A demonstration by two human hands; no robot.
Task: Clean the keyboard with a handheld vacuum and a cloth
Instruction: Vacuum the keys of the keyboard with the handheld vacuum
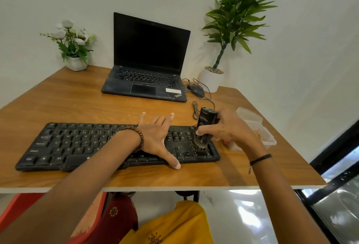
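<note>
Readable lettering on the laptop and the keyboard

The laptop (147, 80) carries the slanted "ThinkPad" logo on the right corner of its palm rest; the white sticker (173, 90) just above the logo is too blurred to read. The keyboard (58, 146) shows the key legends "Ctrl", "Alt" and "Shift" at its left end, plus letter rows W E R T Y, A S D F G and Z X C V B. A white brand mark runs along the handheld vacuum (206, 121), but it cannot be made out.
</note>
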